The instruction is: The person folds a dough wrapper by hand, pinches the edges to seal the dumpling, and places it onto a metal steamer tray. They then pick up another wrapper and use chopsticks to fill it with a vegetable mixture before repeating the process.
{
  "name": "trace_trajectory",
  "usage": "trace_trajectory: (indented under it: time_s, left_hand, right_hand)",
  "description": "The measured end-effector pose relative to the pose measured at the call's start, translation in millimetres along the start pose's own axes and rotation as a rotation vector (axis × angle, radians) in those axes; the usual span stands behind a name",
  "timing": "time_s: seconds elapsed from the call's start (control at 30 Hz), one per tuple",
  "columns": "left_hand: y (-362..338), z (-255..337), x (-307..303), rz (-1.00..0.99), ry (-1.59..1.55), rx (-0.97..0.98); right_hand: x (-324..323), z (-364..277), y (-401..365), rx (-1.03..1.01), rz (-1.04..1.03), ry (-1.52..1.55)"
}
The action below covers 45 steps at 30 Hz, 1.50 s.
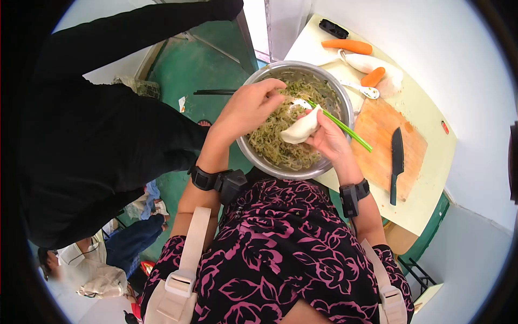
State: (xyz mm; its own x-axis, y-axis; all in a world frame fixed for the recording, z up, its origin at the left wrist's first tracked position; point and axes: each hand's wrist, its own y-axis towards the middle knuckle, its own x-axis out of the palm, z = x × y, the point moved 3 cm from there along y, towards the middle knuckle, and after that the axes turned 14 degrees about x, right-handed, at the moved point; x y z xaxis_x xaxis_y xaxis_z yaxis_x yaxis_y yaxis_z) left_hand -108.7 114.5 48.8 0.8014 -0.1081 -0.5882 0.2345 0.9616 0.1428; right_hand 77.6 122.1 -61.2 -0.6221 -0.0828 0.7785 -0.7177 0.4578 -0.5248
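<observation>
A large steel bowl (349, 116) holds shredded green filling (264, 129). Over its right part, my right hand (330, 137) pinches a white folded dumpling (301, 128) between thumb and fingers. My left hand (249, 107) hovers over the bowl's left side, its thumb and forefinger bent and a little apart, with nothing visible between them. A white spoon (300, 103) rests in the filling, partly hidden. Bright green sticks (353, 136) reach from the bowl past my right hand over the rim. Dark chopsticks (213, 92) jut out on the left, partly behind my left hand.
On the pale table (431, 178) lie a cutting board (375, 135), a black knife (397, 156), carrots (350, 46), a white radish (362, 62), another white spoon (369, 92) and a black object (333, 28). A person in black (102, 140) stands close at left; another person sits lower left.
</observation>
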Motion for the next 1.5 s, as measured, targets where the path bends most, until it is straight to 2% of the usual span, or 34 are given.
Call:
trace_trajectory:
  time_s: [0.1,0.13,0.17,0.23,0.33,0.43,0.47,0.57,0.6,0.7,0.83,0.93,1.03,1.13,1.23,1.3,1.4,1.43,1.5]
  left_hand:
    - [-9.3,-45.9,23.5,0.104,-0.467,-0.200]
    - [-12.6,-59.7,42.2,0.034,-0.338,-0.245]
    - [-28.6,-98.9,73.5,-0.043,0.379,0.166]
    - [-38.0,-78.2,93.7,-0.122,0.426,0.227]
    - [-32.4,-61.6,111.5,0.131,-0.335,-0.027]
    - [-25.3,-42.7,117.4,-0.062,-1.044,-0.294]
    - [-24.1,-43.2,119.7,-0.072,-1.011,-0.288]
    - [-20.3,-39.8,121.9,0.188,-1.317,-0.276]
    - [-18.9,-37.8,118.6,0.248,-1.341,-0.307]
    - [-17.3,-42.0,109.9,0.304,-1.501,-0.274]
    - [-15.6,-36.3,99.5,0.378,-1.738,-0.346]
    - [-18.0,-41.7,101.6,0.571,-1.677,-0.451]
    - [-18.1,-44.1,102.1,0.807,-1.474,-0.554]
    - [-18.9,-42.6,96.8,0.795,-1.351,-0.527]
    - [-16.9,-38.1,89.3,0.759,-1.119,-0.392]
    - [-14.6,-32.2,79.7,0.619,-1.082,-0.289]
    - [-11.7,-32.5,66.2,0.383,-0.998,-0.183]
    - [-9.5,-32.4,64.0,0.301,-0.966,-0.154]
    - [-6.3,-27.3,58.9,0.270,-0.743,-0.144]
  right_hand:
    - [-13.6,-11.5,-11.3,-0.085,0.111,0.029]
    - [-18.8,-16.1,-14.6,-0.140,0.135,0.020]
    - [-22.9,-19.4,-17.6,-0.194,0.159,0.010]
    - [-24.3,-26.0,-18.4,-0.244,0.200,-0.009]
    - [-16.9,-19.9,-19.0,-0.287,0.211,-0.021]
    - [3.9,-9.6,-11.7,-0.282,0.191,-0.025]
    - [7.7,-5.2,-5.6,-0.291,0.184,-0.055]
    - [19.1,-1.5,-2.4,-0.377,0.099,-0.076]
    - [22.1,-2.8,-3.4,-0.394,0.099,-0.192]
    - [34.0,-5.2,-10.5,-0.268,0.085,-0.099]
    - [8.9,0.0,0.4,-0.292,0.252,-0.027]
    - [9.3,3.4,6.9,-0.370,0.308,0.043]
    - [12.2,5.1,7.4,-0.455,0.331,0.029]
    - [16.5,1.7,5.7,-0.563,0.372,-0.105]
    - [18.1,-5.8,3.4,-0.701,0.407,-0.390]
    - [23.3,-20.3,-4.5,-0.726,0.435,-0.641]
    - [26.7,-41.4,-11.9,-0.688,0.210,-0.857]
    - [30.6,-46.5,-15.5,-0.670,0.192,-0.934]
    - [41.4,-54.7,-24.0,-0.632,0.155,-1.084]
